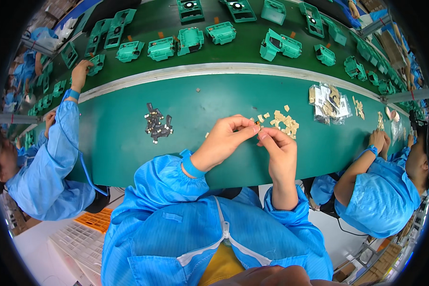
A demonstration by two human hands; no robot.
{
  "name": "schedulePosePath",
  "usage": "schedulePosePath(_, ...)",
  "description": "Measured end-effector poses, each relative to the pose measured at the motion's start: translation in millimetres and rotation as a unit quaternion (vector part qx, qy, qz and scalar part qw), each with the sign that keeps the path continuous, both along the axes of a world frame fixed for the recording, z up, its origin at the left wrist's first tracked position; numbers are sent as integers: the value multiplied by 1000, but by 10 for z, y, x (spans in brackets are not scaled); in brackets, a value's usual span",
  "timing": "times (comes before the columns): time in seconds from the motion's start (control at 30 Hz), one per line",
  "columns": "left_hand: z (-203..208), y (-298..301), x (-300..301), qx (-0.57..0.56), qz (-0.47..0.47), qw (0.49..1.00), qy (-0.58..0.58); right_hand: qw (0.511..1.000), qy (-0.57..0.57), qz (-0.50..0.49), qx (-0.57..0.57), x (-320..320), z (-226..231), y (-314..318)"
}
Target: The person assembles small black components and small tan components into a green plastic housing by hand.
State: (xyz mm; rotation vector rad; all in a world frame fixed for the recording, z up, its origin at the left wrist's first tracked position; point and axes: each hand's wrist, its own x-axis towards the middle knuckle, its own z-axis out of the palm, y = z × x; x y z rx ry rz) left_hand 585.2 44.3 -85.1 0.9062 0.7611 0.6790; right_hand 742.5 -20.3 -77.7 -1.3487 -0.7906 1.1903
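Note:
My left hand (228, 138) and my right hand (279, 148) meet over the green table, fingertips almost touching. A small dark part (258, 124) shows between the left thumb and forefinger. The right thumb and fingers are pinched together right beside it; what they hold is too small to make out. Just beyond my right hand lies a loose heap of small beige square pieces (289, 125). To the left of my hands is a pile of small black parts with pale ends (158, 125). A blue band (192, 165) circles my left wrist.
Beyond a pale rail (195, 70), green plastic housings (190, 40) stand on a dark green belt. Clear bags (330, 102) lie at the right. A co-worker at left reaches a hand (81, 74) to a housing; another works at right (377, 140). An orange crate (94, 219) is below.

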Motion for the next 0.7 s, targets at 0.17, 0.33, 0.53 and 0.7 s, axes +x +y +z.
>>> schedulePosePath(0.17, -14, -25, 53, 23, 13, 1000, 6, 999, 41, -4, 1, 40, -25, 7)
schedulePosePath(0.33, -14, -41, 90, 114, 37, 992, 38, 994, 108, -12, 6, 78, -56, 3)
schedulePosePath(0.53, -37, -90, 131, 117, 66, 991, 13, 995, 95, -9, 3, 95, -36, 15)
schedulePosePath(0.7, -27, -137, 180, 92, 84, 992, -22, 994, 105, -18, 14, 105, -40, 18)
